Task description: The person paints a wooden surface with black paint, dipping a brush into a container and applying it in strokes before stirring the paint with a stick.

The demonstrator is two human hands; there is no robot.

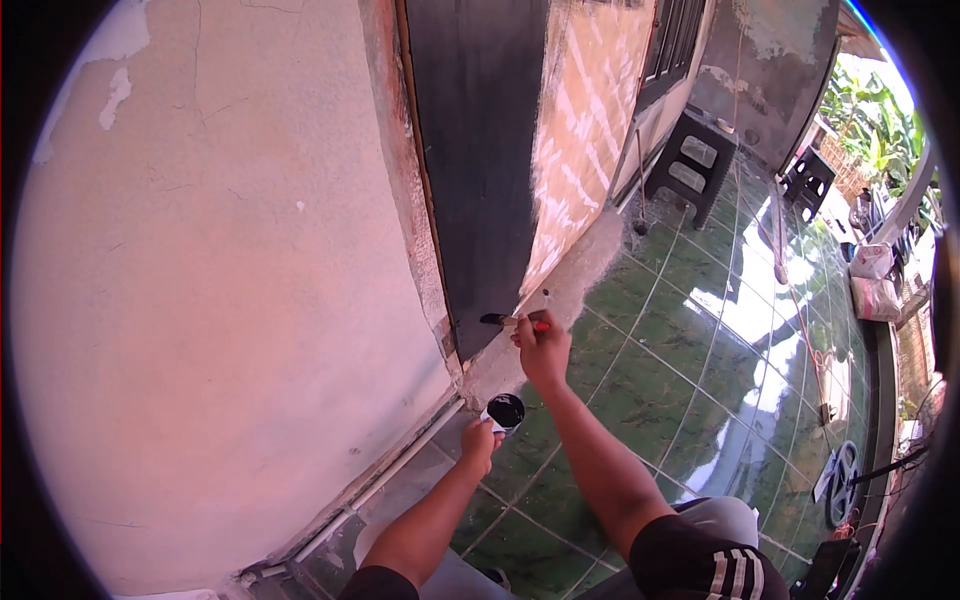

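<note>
My right hand [543, 352] is closed around the red-ended handle of a paintbrush [496, 320]. The dark bristles overlap the lower part of a wooden door [475, 180], whose left section is coated dark grey to black. The door's right section [585, 110] is bare tan wood with whitish streaks. Lower down and to the left, my left hand [482, 447] grips a small paint can [504, 412] by its side. Black paint shows inside the can, which is tilted so its opening faces me.
A cracked pinkish wall [230, 280] rises at the left, with a pipe [400, 455] along its foot. Green floor tiles [660, 350] spread to the right. A dark plastic stool [693, 168] stands by the far wall. Sacks [875, 285] and a cable [815, 365] lie at the right.
</note>
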